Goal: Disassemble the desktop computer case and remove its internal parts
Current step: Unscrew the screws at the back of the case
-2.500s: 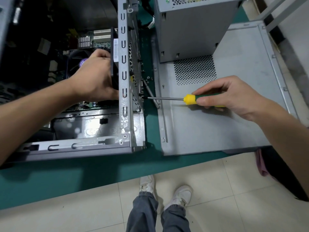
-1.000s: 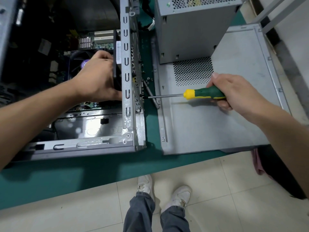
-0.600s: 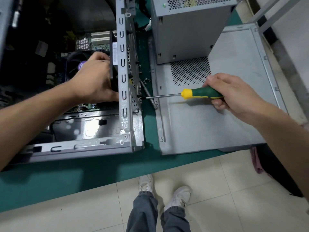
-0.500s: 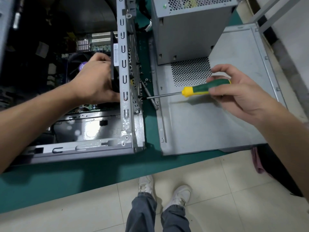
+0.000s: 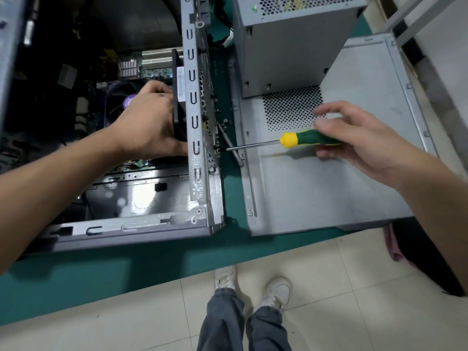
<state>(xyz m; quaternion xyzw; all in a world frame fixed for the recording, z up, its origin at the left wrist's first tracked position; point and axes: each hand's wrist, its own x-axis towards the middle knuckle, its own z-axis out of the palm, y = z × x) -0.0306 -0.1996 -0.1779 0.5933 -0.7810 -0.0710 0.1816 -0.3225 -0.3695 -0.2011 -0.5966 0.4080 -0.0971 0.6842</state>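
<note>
Your right hand (image 5: 354, 143), centre right of frame, pinched green-and-yellow-handled screwdriver (image 5: 307, 140) loosely, upper fingers lifted. Shaft lay near horizontal, tip pointing left onto screw in rear wall of grey steel computer case (image 5: 200, 138). Your left hand (image 5: 149, 125), upper left, gripped black case fan (image 5: 178, 107) just inside that wall, directly opposite tip.

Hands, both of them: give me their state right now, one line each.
Left hand: grips the black fan inside the computer case.
Right hand: holds the screwdriver, its tip at the case's rear panel.
</note>
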